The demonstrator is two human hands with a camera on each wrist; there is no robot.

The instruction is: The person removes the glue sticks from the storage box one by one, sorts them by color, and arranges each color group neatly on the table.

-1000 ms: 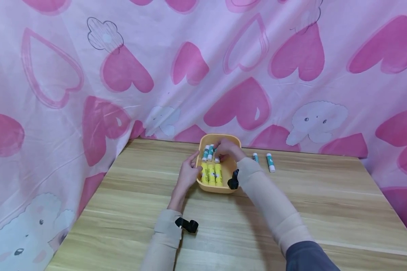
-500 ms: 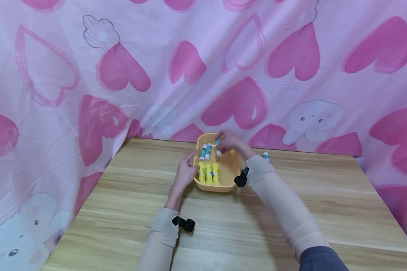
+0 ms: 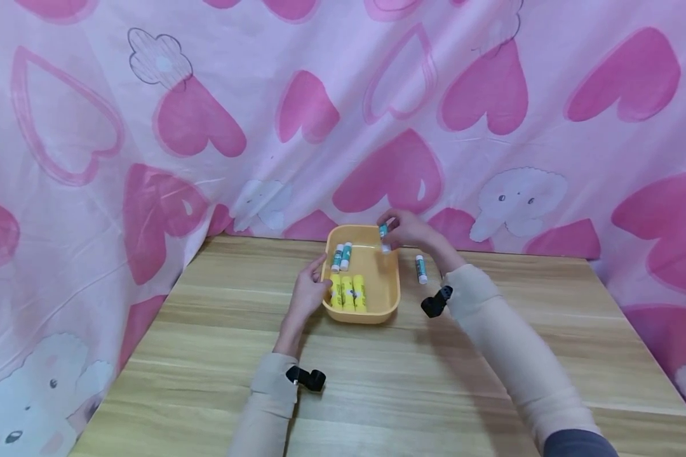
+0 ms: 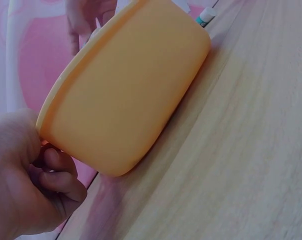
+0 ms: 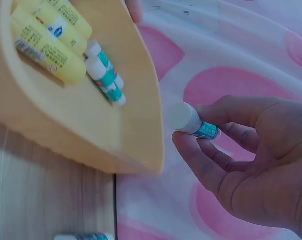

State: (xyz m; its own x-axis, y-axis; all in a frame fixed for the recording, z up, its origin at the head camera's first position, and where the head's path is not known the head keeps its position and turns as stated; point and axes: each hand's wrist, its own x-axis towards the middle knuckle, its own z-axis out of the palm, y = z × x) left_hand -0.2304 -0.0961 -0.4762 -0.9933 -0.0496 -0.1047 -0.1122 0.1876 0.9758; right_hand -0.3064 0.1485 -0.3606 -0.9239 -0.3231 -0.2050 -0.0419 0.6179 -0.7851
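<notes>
A yellow-orange plastic tray [image 3: 361,316] stands on the wooden table, and my left hand [image 3: 310,289] grips its left rim between thumb and curled fingers. Inside lie three yellow tubes [image 3: 347,294] side by side. Two small glue sticks [image 3: 342,256] with white caps and teal labels lie behind them. My right hand [image 3: 410,230] pinches another glue stick [image 5: 193,122] between thumb and fingertips, above the tray's far right corner. In the right wrist view this stick is apart from the tray wall, its white cap towards the camera.
One more glue stick [image 3: 421,270] lies on the table [image 3: 520,330] to the right of the tray. A pink heart-print curtain [image 3: 297,171] hangs close behind the tray along the table's back edge.
My right hand has lifted a glue stick out of the tray and moved right and back with it. Two small sticks stay inside. My left hand keeps its grip on the rim.
</notes>
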